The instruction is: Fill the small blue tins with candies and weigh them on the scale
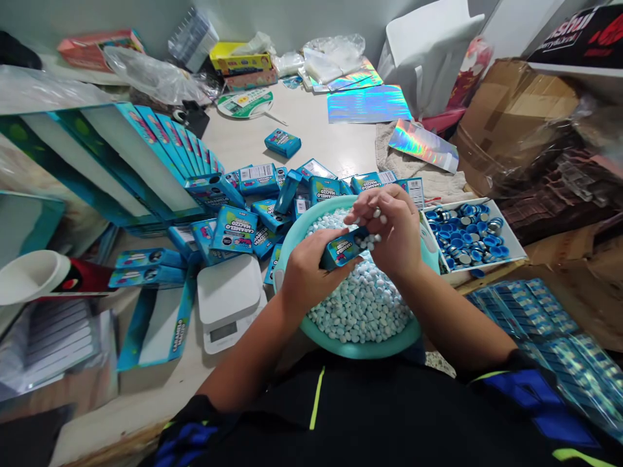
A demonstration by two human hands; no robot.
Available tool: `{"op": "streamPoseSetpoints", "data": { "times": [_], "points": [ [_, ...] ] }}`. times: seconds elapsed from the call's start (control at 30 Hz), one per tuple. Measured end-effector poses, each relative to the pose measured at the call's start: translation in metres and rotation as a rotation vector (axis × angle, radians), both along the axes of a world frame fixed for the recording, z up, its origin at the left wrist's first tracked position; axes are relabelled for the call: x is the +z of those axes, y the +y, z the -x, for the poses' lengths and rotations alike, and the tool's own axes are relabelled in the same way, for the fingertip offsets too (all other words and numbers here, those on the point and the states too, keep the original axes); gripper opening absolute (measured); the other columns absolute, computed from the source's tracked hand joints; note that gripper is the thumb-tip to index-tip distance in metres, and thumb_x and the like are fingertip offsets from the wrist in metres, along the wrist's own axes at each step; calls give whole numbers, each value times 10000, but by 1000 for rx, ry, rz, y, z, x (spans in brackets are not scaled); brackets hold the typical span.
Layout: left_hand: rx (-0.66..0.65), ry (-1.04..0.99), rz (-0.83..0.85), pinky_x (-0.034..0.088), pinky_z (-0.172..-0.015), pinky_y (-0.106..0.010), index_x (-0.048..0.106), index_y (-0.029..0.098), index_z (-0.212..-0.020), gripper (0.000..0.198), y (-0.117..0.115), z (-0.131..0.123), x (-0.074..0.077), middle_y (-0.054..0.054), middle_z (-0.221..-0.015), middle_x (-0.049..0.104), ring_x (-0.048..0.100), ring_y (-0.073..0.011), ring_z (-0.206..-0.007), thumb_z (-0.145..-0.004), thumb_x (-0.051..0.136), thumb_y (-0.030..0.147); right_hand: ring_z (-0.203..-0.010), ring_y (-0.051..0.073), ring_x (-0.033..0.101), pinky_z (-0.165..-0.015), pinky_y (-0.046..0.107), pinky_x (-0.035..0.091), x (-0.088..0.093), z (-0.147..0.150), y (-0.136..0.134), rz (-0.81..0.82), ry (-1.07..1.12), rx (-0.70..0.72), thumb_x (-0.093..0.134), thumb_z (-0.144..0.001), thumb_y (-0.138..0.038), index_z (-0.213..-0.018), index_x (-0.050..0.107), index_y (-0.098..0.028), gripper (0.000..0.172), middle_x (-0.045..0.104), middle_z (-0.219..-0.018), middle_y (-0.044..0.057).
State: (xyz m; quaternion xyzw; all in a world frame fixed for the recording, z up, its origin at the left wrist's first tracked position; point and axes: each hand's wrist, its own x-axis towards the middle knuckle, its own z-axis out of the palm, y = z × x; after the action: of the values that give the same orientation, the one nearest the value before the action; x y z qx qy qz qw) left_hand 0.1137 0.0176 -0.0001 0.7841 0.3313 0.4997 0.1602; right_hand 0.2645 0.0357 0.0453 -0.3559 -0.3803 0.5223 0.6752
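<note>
My left hand is wrapped round a small blue candy box, tilted with its mouth toward the right. At that mouth my right hand curls its fingers round several pale candies; a few more lie between the palm and the box opening. Both hands are over a turquoise basin filled with white and light-blue candies. Behind the basin's rim, many blue boxes printed "Caramelo Macizo" are piled on the table.
A white digital scale stands left of the basin, beside an open blue display tray and a red-and-white cup. Blue caps fill a white carton on the right. One blue box lies apart, near holographic sheets.
</note>
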Motion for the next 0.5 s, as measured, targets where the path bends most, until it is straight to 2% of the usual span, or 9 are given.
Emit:
{"op": "streamPoseSetpoints", "data": {
  "times": [0.13, 0.27, 0.37, 0.5],
  "points": [
    [34, -15, 1, 651, -944, -401, 650, 235, -1245, 425, 0, -2, 1, -64, -1170, 765, 752, -236, -1086, -873, 829, 337, -693, 113, 633, -713, 311, 570, -3, -1, 2, -23, 2, 4, 629, -844, -442, -744, 545, -211, 265, 621, -833, 4],
    [19, -28, -12, 658, -943, -388, 643, 230, -1239, 429, -1, -2, 0, -59, -1163, 764, 755, -231, -1072, -873, 830, 352, -690, 128, 637, -722, 314, 562, -4, 0, 0, -43, -11, 9, 616, -866, -415, -801, 591, -230, 198, 572, -719, -16],
    [27, -35, -10, 653, -954, -354, 640, 228, -1239, 369, -3, -2, 2, -41, -1151, 763, 755, -213, -1068, -922, 775, 360, -643, 127, 607, -710, 310, 561, -5, 1, -2, -63, -11, -16, 607, -871, -393, -761, 607, -226, 200, 530, -637, -23],
    [58, -79, 24, 663, -927, -372, 647, 212, -1215, 381, -4, -4, 2, -47, -1144, 765, 758, -226, -1057, -903, 793, 376, -666, 126, 611, -675, 294, 557, -9, 2, -1, -99, -49, -43, 600, -858, -370, -695, 642, -209, 233, 584, -693, 7]
  ]
}}
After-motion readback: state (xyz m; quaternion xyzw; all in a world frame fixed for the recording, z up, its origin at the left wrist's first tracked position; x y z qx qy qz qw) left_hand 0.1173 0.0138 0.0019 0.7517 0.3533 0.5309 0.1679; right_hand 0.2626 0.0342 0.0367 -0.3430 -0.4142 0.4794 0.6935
